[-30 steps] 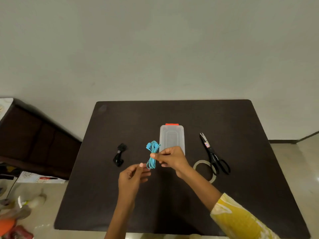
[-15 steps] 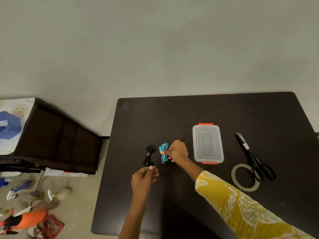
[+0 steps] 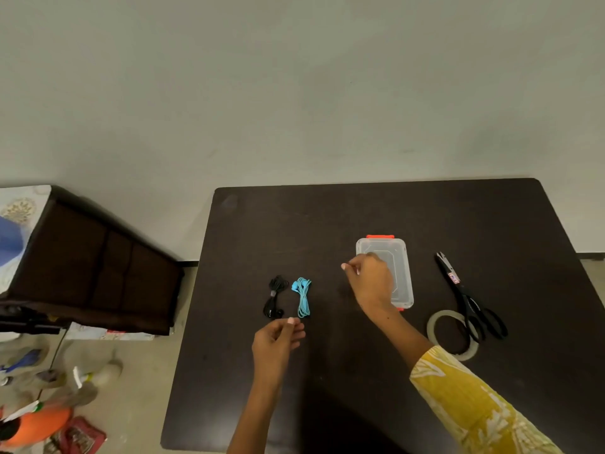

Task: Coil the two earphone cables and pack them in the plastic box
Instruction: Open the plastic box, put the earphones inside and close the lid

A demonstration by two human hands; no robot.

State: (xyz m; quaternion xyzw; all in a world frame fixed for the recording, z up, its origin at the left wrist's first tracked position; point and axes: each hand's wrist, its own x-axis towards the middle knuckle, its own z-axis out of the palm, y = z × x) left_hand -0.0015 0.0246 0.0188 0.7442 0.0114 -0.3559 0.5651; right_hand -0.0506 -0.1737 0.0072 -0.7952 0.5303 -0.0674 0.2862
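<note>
Two hands: both hover over the dark table [image 3: 327, 224], apart from each other.
Left hand [image 3: 278, 340]: nearest, just this side of the cables; fingers loosely curled, holding nothing visible.
Right hand [image 3: 371, 283]: over the plastic box [image 3: 397, 257], left edge; fingertips drawn together, whether they pinch anything cannot be told.
Cables: black earphone cable [image 3: 274, 297] and blue earphone cable [image 3: 303, 297] lie bundled side by side, left of the box.
Hidden: the box's near-left part, behind the right hand.
Beyond the box: table, then a plain wall [image 3: 294, 93]; scissors [image 3: 468, 299] and tape roll [image 3: 440, 322] lie right.
</note>
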